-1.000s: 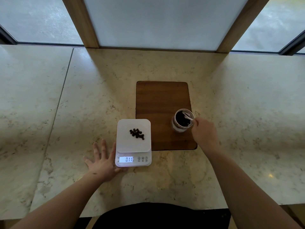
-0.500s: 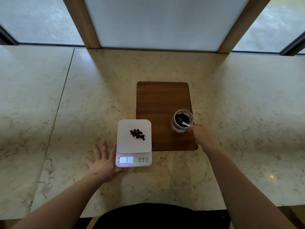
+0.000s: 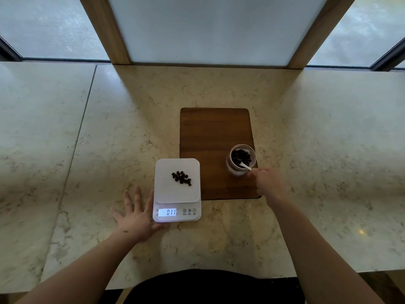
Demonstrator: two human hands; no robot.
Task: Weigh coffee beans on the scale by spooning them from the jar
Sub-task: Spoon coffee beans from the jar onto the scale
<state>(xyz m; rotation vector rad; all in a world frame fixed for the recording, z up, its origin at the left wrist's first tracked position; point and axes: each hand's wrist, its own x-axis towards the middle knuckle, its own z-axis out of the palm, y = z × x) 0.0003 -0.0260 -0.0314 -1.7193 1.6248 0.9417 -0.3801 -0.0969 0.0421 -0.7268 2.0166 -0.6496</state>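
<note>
Right hand (image 3: 268, 183) pinching white spoon (image 3: 245, 166), bowl dipped among jar (image 3: 241, 160) beans. Left hand (image 3: 135, 216) flat, fingers spread, touching scale (image 3: 177, 189) left edge. Display reading 0.11.

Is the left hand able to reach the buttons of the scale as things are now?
Probably yes. The left hand lies flat and open on the counter, against the left side of the scale. The buttons are on its front panel, uncovered, and nothing stands between.
</note>
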